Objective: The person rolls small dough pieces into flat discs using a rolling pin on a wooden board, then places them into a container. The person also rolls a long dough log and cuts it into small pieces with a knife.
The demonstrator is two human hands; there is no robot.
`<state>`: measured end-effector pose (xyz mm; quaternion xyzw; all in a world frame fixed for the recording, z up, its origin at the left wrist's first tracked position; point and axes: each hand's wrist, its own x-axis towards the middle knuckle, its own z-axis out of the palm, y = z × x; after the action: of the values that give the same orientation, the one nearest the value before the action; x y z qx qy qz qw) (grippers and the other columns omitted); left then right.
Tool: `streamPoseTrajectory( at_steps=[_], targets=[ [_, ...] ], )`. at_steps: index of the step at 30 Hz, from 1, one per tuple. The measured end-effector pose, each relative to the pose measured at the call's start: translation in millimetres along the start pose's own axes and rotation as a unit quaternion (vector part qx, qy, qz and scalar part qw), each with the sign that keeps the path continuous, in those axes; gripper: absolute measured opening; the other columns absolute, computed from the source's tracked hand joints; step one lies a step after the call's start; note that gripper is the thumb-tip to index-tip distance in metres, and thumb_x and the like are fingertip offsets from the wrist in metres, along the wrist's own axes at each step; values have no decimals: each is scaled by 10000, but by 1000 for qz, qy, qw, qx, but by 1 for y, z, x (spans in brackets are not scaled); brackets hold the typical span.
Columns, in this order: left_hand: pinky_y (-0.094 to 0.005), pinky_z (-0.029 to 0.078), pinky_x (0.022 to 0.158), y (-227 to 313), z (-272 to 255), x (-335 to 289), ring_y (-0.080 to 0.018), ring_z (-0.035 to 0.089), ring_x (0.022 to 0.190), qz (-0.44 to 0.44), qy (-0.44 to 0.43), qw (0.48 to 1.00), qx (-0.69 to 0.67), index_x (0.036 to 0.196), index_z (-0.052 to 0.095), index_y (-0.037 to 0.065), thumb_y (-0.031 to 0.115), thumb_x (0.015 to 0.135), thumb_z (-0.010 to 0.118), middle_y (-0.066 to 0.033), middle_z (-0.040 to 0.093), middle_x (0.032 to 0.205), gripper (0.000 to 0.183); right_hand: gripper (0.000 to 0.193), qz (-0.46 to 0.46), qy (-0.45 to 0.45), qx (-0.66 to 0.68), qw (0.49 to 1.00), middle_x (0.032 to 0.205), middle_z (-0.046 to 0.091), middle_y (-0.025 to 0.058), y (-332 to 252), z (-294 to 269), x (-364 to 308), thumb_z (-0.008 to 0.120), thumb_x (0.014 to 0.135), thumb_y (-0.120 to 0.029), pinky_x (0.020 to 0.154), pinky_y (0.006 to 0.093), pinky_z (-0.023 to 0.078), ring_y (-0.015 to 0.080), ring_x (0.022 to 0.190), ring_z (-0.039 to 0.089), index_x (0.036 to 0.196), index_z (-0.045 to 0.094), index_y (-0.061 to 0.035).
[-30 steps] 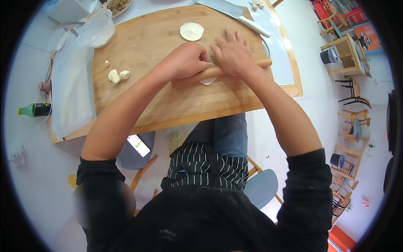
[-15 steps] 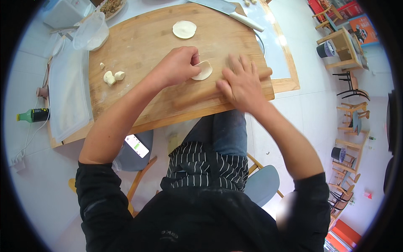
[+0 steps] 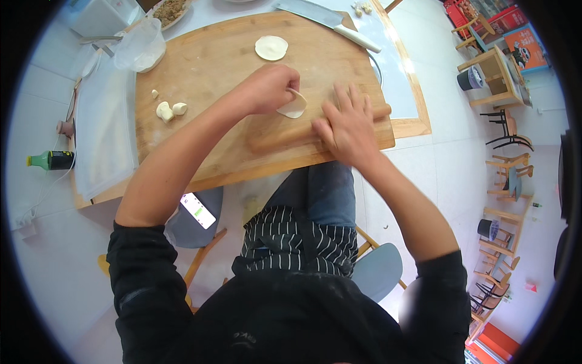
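My left hand (image 3: 273, 90) is closed, pinching the far edge of a small round dough wrapper (image 3: 294, 107). That edge is tilted up off the wooden board. My right hand (image 3: 348, 125) lies palm down over a wooden rolling pin (image 3: 291, 134), fingers spread and pointing away from me. The pin rests slantwise near the front of the board, just on the near side of the wrapper. A second flat dough round (image 3: 271, 48) lies on the board beyond my left hand. Several small dough lumps (image 3: 165, 111) sit at the board's left.
A cleaver (image 3: 339, 24) lies across the board's far right corner. Left of the wooden board (image 3: 212, 48) are a clear plastic tub (image 3: 142, 48), a translucent sheet (image 3: 106, 133) and a green bottle (image 3: 45, 160). A plate of filling (image 3: 173, 12) stands behind. A phone (image 3: 198, 210) rests on a chair below.
The wrapper's far edge is now raised in my left hand's fingers. My right hand stays on the rolling pin, its blur gone. The whole view has shifted slightly.
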<state>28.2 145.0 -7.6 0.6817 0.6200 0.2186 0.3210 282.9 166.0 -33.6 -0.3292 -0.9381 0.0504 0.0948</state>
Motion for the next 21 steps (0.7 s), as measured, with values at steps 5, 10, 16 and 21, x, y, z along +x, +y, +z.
streamPoseTrajectory(
  at_steps=[5,10,16,21],
  targets=[
    [-344,544,711,-7,13,-17,-179,657,775,3,52,990,-128,970,651,-21,87,887,699,-108,692,840,144,409,-24,13,4,1000,1615,432,281,1,-7,-30,615,1031,-423,1185,736,246,532,1495,368,1211,676,-61],
    [-416,565,765,-8,10,-12,-320,718,839,-27,47,998,-39,964,720,-45,141,877,684,-202,751,896,208,452,-12,-10,-2,1000,1626,418,273,16,19,62,510,1077,-474,1190,706,272,524,1503,356,1231,705,-96],
    [-381,554,733,-1,-10,6,-240,680,774,-106,-59,993,2,1013,733,-35,151,900,701,-145,744,872,220,473,43,46,17,998,1627,417,271,9,32,118,487,1087,-477,1217,669,259,516,1525,324,1282,686,-95],
    [-401,553,765,1,-3,-4,-312,713,890,-32,-47,998,39,1003,720,-8,107,868,686,-191,739,919,180,439,-12,-3,16,1000,1626,417,275,0,1,26,559,1059,-461,1218,682,252,509,1528,329,1232,672,-74]
  ],
)
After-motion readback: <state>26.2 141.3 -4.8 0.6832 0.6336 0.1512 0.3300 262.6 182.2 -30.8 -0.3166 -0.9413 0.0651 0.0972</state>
